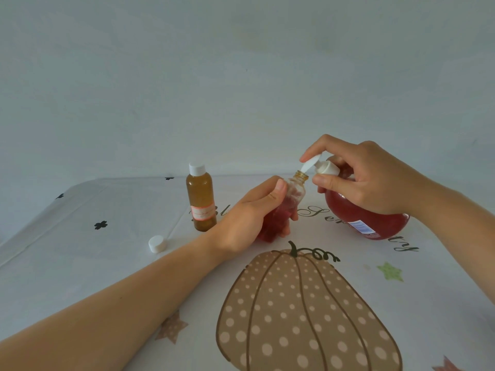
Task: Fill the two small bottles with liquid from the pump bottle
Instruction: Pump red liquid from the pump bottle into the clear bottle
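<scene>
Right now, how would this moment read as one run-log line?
step: filling | left hand: grips open small bottle, mouth under spout | right hand: presses pump bottle head | capped bottle: upright | loose cap: on table

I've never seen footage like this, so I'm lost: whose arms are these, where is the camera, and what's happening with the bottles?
No machine here: a person wears one camera on the head, looking down at their own hands. The left hand grips a small open bottle, partly red inside, under the spout of the pump bottle, whose pump the right hand holds. On the tablecloth stand a capped small bottle and a loose white cap.
</scene>
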The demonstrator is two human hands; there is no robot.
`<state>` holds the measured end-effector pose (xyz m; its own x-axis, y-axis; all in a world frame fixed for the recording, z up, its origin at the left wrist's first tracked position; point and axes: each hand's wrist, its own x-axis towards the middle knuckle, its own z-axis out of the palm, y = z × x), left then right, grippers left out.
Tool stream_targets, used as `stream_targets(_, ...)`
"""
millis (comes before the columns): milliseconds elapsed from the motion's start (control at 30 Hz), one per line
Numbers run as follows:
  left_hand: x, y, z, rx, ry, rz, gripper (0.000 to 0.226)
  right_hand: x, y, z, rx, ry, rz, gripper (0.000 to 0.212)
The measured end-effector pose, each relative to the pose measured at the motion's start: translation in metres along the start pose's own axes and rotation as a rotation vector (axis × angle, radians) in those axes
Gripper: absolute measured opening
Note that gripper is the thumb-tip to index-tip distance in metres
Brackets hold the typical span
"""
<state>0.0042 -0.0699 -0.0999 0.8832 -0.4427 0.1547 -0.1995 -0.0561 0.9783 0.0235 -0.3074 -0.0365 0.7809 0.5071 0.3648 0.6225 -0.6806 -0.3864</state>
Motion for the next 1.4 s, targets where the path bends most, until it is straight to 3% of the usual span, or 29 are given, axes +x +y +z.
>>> stream_targets(267, 0.0002, 0.0007, -0.0011, -0.026, 0.015, 0.02, 0.051, 0.0013, 0.0, -0.001, -0.003, -0.029, -0.002, 0.044)
stream_targets(767, -0.0007, 0.0001, 0.0003, -0.007, 0.0, -0.001, 0.052, 0.0001, -0.0005, -0.0005, -0.018, -0.01, 0.005, 0.03)
stream_targets(1000, -0.0007, 0.0013, -0.001, -0.009, 0.018, 0.016, 0.05, 0.0013, -0.002, -0.0018, -0.023, -0.035, 0.0, 0.045)
stream_targets(1400, -0.0004, -0.0004, 0.0, 0.002, -0.007, -0.011, 0.053, 0.001, 0.0001, -0.0001, -0.023, -0.012, 0.008, 0.028)
